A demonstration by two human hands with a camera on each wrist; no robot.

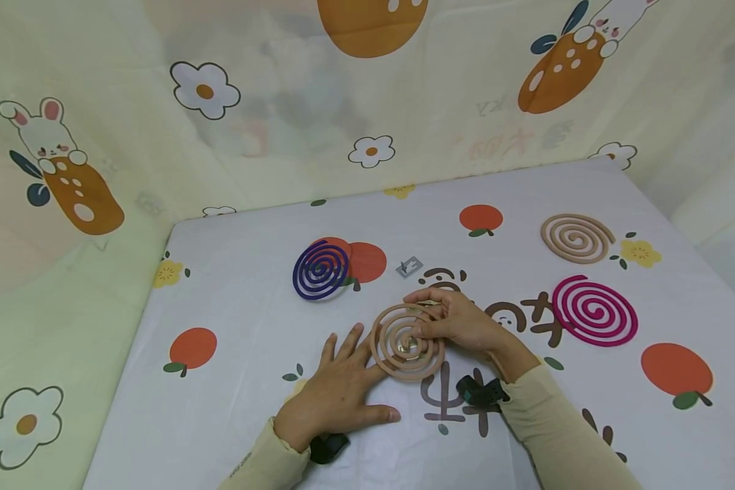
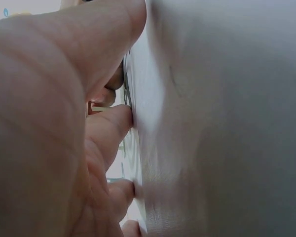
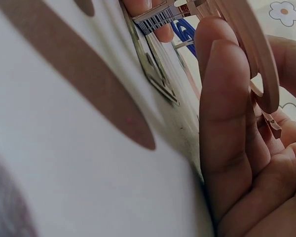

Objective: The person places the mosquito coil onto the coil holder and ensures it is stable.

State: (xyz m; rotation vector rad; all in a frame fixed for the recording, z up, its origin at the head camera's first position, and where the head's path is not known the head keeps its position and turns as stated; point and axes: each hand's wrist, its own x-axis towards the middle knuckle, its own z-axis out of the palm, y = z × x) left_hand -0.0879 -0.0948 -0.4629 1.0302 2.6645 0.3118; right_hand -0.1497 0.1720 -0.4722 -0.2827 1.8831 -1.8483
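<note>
A tan mosquito coil [image 1: 380,364] is pinched at its right side by my right hand [image 1: 465,327], thumb on top. In the right wrist view the coil [image 3: 264,64] stands edge-on between the fingers, clear of the cloth. My left hand [image 1: 343,388] lies with fingers spread on the cloth, and its fingertips reach beneath the coil, which partly hides them. A shiny metal coil stand [image 1: 407,348] shows through the coil's rings. In the right wrist view a flat metal stand [image 3: 160,86] lies on the cloth, close to the left fingertips.
A dark blue coil [image 1: 320,270] lies left of a second metal stand [image 1: 410,266]. At the right are another tan coil [image 1: 577,238] and a magenta coil [image 1: 595,311]. The white printed cloth [image 1: 245,286] covers the table, and a printed curtain [image 1: 282,150] hangs behind.
</note>
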